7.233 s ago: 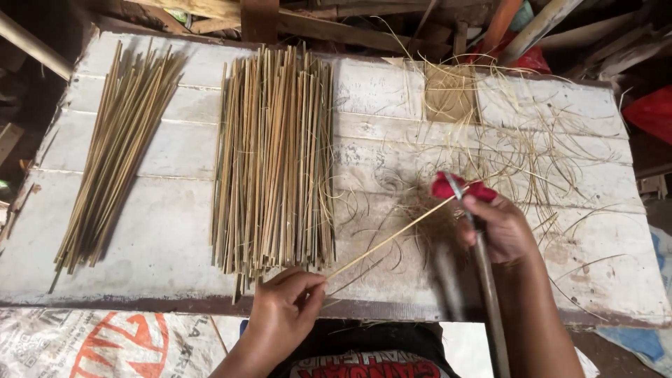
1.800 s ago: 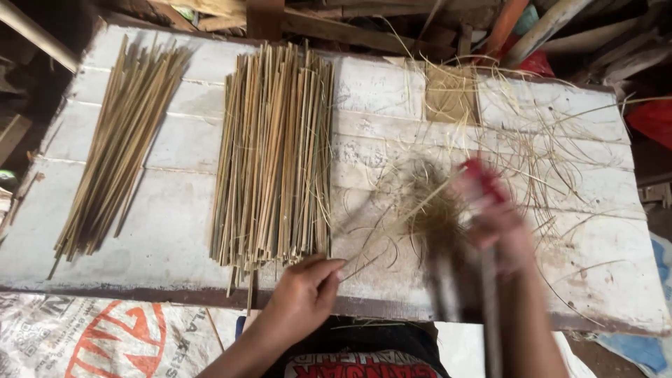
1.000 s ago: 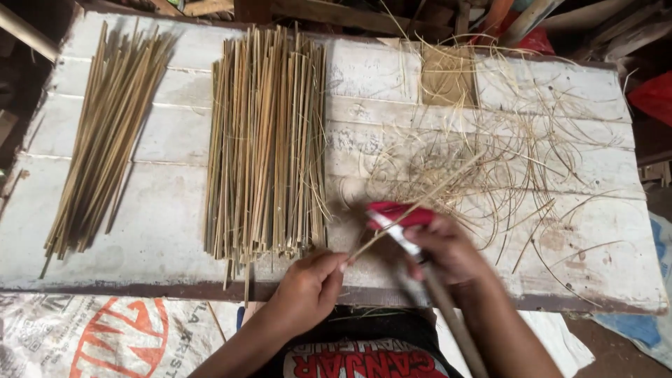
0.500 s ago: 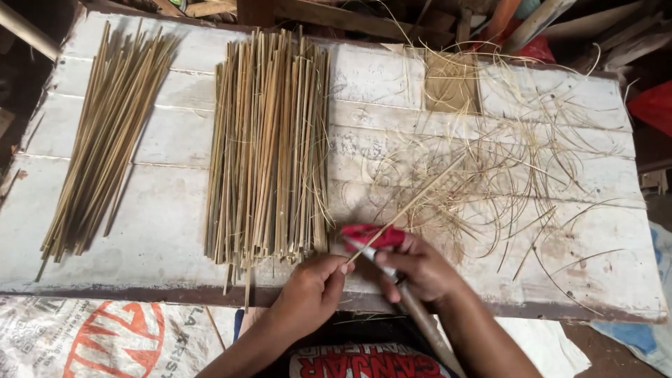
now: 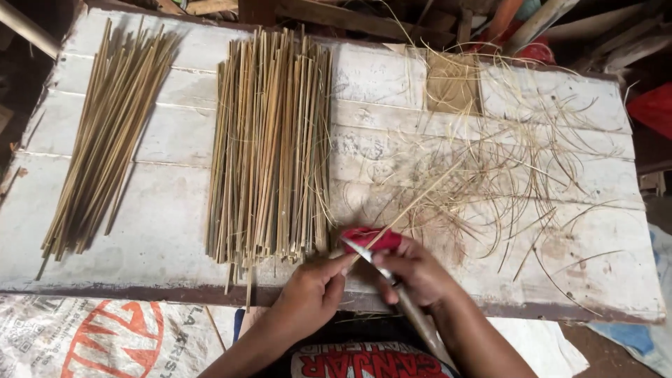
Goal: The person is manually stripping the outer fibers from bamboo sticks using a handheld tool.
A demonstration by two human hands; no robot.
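Both hands worked at the white table's near edge point(image 5: 140, 283); bare board lay left of them; left hand point(image 5: 311, 290) pinched the bamboo strip point(image 5: 420, 199); right hand point(image 5: 413, 269), red-wrapped, gripped the knife point(image 5: 367, 253); hands had drawn closer together than half a second before; stick bundle point(image 5: 269, 150) just beside.

White printed sack point(image 5: 105, 336) (orange markings), bottom-left

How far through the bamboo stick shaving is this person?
Done: a heap of shavings lies on the white board. In hand: left hand holds one stick while right hand works a knife. Left: likely the middle bundle; which bundle is finished is unclear.
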